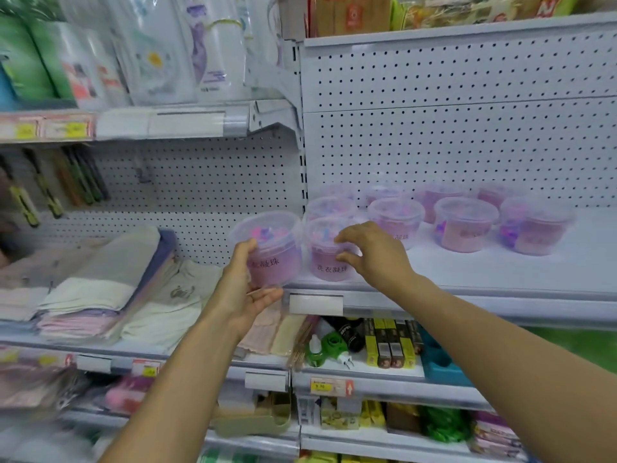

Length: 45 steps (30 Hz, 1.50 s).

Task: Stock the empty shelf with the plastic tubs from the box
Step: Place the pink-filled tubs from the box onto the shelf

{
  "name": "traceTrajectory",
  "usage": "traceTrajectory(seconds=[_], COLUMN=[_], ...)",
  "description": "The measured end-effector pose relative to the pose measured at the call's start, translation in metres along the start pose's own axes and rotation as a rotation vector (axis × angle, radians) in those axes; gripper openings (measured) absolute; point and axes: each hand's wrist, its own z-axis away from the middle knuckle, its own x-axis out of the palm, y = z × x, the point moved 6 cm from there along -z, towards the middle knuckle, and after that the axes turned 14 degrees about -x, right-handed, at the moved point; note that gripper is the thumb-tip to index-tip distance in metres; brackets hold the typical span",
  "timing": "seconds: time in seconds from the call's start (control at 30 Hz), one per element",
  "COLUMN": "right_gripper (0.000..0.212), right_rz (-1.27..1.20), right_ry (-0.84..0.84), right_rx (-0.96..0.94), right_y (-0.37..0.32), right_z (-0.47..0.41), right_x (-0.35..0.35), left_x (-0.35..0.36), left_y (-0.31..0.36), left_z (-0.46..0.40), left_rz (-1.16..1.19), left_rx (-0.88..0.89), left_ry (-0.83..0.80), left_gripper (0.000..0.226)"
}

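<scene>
We cradle tub in left hand; right hand fingers curl round front-edge tub. Seat ours flush beside it on shelf.

Both bare forearms reach up and forward from the bottom of the view, angling in toward each other. The left hand is turned palm up, thumb up along the side and fingers cupped underneath, holding a tub. The right hand is palm down, fingers and thumb curled in a loose claw around a second tub.
</scene>
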Motion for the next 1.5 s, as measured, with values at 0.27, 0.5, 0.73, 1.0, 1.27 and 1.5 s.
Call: traceTrajectory(seconds=[0.27, 0.5, 0.73, 1.0, 1.27, 1.5], right_gripper=[0.046, 0.042, 0.041, 0.055, 0.042, 0.022], right_rz=[-0.758, -1.02, -0.87, -0.716, -0.708, -0.648], right_ry=[0.136, 0.197, 0.311, 0.153, 0.113, 0.076], right_rx=[0.39, 0.656, 0.953, 1.01, 0.964, 0.931], right_y=[-0.028, 0.004, 0.082, 0.106, 0.112, 0.115], right_z=[0.017, 0.036, 0.081, 0.071, 0.061, 0.059], right_x=[-0.047, -0.07, -0.072, -0.052, -0.042, -0.058], left_x=[0.037, 0.105, 0.096, 0.101, 0.107, 0.107], left_y=[-0.006, -0.012, 0.015, 0.004, 0.013, 0.014], left_z=[0.028, 0.036, -0.022, -0.041, -0.038, -0.039], left_rz=[-0.104, -0.561, -1.101, -1.274, -1.286, -1.296], left_rx=[0.103, 0.303, 0.705, 0.85, 0.879, 0.848], left_ry=[-0.151, -0.22, 0.126, 0.09, 0.111, 0.092], left_gripper=[0.05, 0.076, 0.06, 0.042, 0.031, 0.031])
